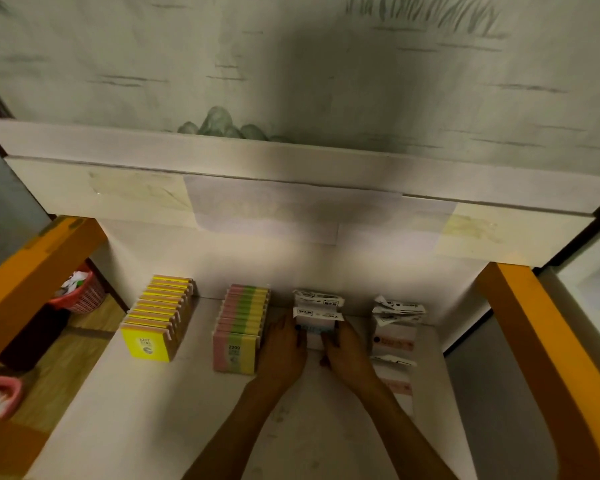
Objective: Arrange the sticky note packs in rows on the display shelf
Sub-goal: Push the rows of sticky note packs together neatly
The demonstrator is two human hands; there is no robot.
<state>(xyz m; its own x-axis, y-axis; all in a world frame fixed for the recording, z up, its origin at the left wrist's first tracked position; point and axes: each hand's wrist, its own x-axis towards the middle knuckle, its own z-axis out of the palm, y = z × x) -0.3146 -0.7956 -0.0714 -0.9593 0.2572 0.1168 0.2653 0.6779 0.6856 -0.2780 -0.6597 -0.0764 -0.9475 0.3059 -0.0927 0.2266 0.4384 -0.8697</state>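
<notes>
Both hands, the left hand (284, 351) and the right hand (343, 351), hold a white pack (317, 332) between them on the shelf (153, 410), beside the striped row (241, 327).

Only two numbers read clearly — "2207" on the front yellow sticky note pack (145, 346), and "2209" on the front pink, green and yellow striped pack (235, 353) just to its right. Print on the white packs further right is too blurred.
</notes>
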